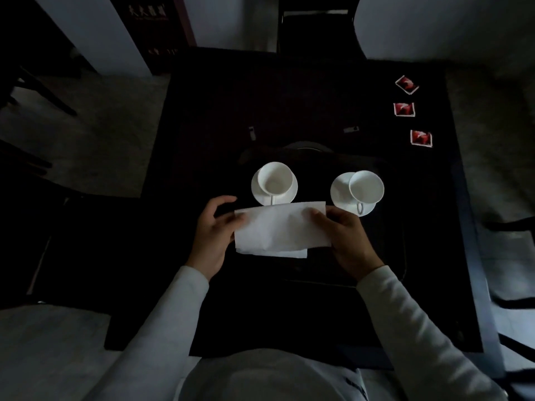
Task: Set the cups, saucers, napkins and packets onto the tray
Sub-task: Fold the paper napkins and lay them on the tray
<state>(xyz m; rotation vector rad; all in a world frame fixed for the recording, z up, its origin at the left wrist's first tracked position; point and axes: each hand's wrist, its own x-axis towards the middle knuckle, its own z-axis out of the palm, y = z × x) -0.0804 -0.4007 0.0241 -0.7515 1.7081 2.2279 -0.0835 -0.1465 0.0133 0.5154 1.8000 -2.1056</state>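
— Napkin point(282, 230): where is it, and who has it?

— Over the near middle of the tray point(404, 266), spread between both hands. The left hand point(214, 233) pinches its left end, though that hand is a bit blurred. The right hand point(347, 241) grips its right end with fingers curled over the top. The hands are apart, with the napkin's width between them. A second napkin point(278, 254) peeks out under its near edge.

— How much room is there, left to right?

— The table point(202, 111) is dark. Its left edge borders pale floor point(86, 111), and bare top lies between that edge and the left hand. The tray's near and right rims show as a thin line, but I cannot make out its left rim. Right of the tray, a strip of bare table runs to the right edge.

— And the cups?

— The left cup point(274, 178) stands on the left saucer point(256, 193), empty, with its handle pointing near. The napkin's far edge hides that saucer's near rim. The right cup point(366, 186) sits toward the right side of the right saucer point(339, 190), also empty, handle near. Both seem to stand in the tray's far part, as far as the dark allows.

— Packets?

— Three red packets point(404, 109) lie in a line on the table's far right, off the tray and well apart from the cups.
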